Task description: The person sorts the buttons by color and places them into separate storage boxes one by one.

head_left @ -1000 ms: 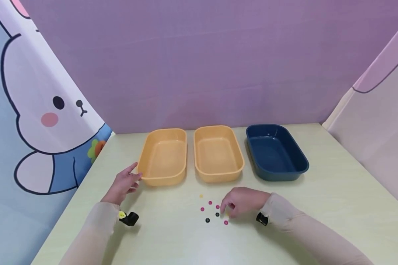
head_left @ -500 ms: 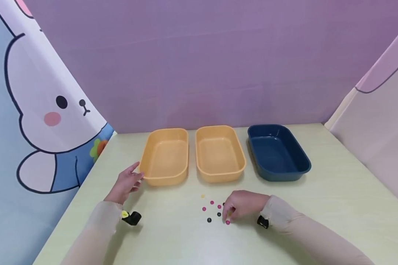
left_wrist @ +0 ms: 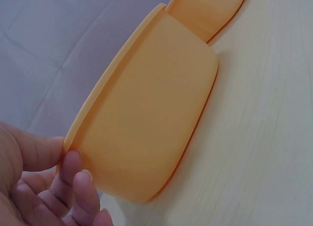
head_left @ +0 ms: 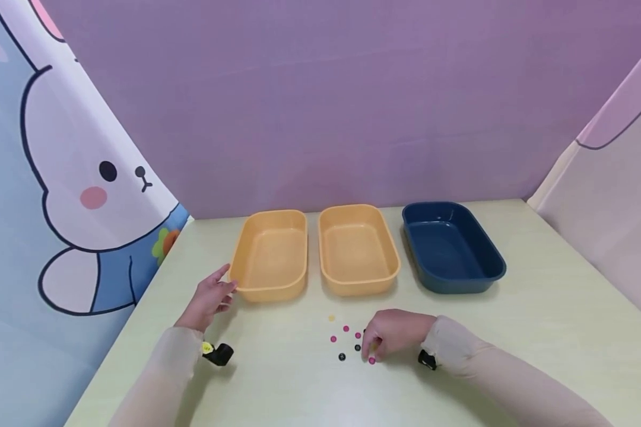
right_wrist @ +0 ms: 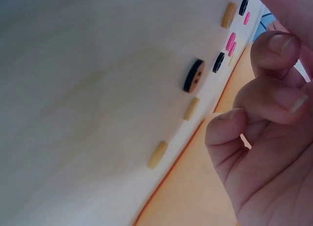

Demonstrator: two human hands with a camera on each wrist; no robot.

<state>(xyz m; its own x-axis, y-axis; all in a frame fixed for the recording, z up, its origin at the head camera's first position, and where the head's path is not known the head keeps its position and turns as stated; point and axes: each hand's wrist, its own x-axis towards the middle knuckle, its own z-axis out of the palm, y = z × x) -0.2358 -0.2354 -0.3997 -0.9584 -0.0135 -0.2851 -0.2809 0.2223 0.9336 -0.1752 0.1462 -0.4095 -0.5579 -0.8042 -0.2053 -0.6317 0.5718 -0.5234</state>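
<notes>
My left hand (head_left: 208, 303) pinches the near left rim of the left orange plastic tub (head_left: 272, 293); in the left wrist view the thumb lies over the rim and the fingers against the outer wall (left_wrist: 142, 103). Low over the table, my right hand (head_left: 399, 332) points its index finger and thumb down beside a pink button (head_left: 371, 360). Its other fingers (right_wrist: 274, 101) are curled in the right wrist view, where index tip and thumb are out of sight; I cannot tell whether they hold a button. Nearby lie black (head_left: 342, 357), pink (head_left: 333, 339) and yellow (head_left: 331, 318) buttons, and a brown-faced one (right_wrist: 195, 77).
A second orange tub (head_left: 360, 288) and a dark blue tub (head_left: 456, 286) stand to the right of the left one, in a row along the back. Behind the table (head_left: 278, 379) hangs a purple cloth (head_left: 320, 107); a rabbit-print cloth (head_left: 75, 154) covers the left side.
My right hand has drawn slightly toward me, its fingertips coming to the nearest pink button. My left hand keeps its hold on the tub's rim. The whole view has shifted slightly.
</notes>
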